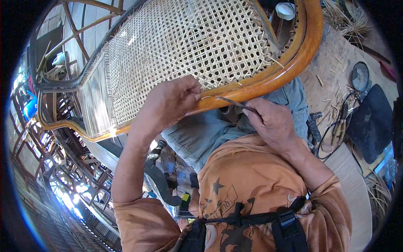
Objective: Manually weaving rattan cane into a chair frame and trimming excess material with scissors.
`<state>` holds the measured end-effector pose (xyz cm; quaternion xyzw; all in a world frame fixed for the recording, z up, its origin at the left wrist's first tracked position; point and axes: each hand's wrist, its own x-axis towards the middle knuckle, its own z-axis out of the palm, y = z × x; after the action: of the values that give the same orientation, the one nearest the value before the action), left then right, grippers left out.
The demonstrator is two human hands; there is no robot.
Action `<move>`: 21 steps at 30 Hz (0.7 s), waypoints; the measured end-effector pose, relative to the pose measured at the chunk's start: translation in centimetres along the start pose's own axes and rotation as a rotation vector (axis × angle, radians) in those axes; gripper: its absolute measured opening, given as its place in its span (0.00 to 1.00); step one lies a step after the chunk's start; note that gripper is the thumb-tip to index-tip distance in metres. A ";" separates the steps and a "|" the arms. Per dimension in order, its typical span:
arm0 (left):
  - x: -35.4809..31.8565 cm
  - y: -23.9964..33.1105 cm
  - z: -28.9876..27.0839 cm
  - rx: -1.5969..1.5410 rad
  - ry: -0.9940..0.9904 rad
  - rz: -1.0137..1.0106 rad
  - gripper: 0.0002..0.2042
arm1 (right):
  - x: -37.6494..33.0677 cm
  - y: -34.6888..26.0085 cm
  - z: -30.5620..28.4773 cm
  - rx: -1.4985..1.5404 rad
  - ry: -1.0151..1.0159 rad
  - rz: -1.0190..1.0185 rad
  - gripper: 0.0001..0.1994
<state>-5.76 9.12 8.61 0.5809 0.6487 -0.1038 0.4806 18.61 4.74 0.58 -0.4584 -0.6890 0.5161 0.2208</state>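
A curved, varnished wooden frame (pixel 268 86) lies across my lap, with a woven cane panel (pixel 180 42) stretched inside it. My left hand (pixel 170 98) is closed at the panel's near edge, thumb and fingers pinching a thin cane strand (pixel 208 97) over the wood. In my right hand (pixel 272 121) is a slim dark pointed tool (pixel 237 103). Its tip points left, close to the strand at the frame's inner edge; I cannot tell whether they touch. Loose cane ends (pixel 275 61) stick up along the panel's right end.
On the right, a board (pixel 331 63) carries scattered cane bits. Beyond it lie a dark flat piece (pixel 371 124), a black cord (pixel 331 145) and bundles of cane strips (pixel 344 23). Several wooden frames (pixel 54 164) are stacked at left. A white cup-like object (pixel 285 11) stands behind the frame.
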 end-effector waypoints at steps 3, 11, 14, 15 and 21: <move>0.0 -0.5 0.2 -0.003 0.006 0.043 0.04 | -0.1 0.1 0.1 -0.011 -0.016 0.005 0.06; 1.3 1.1 -0.1 0.347 0.037 0.082 0.06 | -0.1 0.3 0.1 -0.045 -0.013 -0.004 0.06; 1.9 2.0 -0.4 0.538 -0.035 0.005 0.06 | 0.0 0.3 0.1 -0.038 -0.011 -0.019 0.07; 1.9 2.2 -0.4 0.575 -0.040 0.020 0.07 | 0.1 0.1 0.0 -0.029 -0.009 -0.021 0.07; 1.6 2.9 0.1 0.621 -0.022 0.085 0.07 | 0.2 0.3 0.0 0.001 -0.032 -0.012 0.07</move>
<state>-3.04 10.93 8.57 0.7253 0.5558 -0.2830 0.2913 18.69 4.94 0.26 -0.4459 -0.6950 0.5222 0.2130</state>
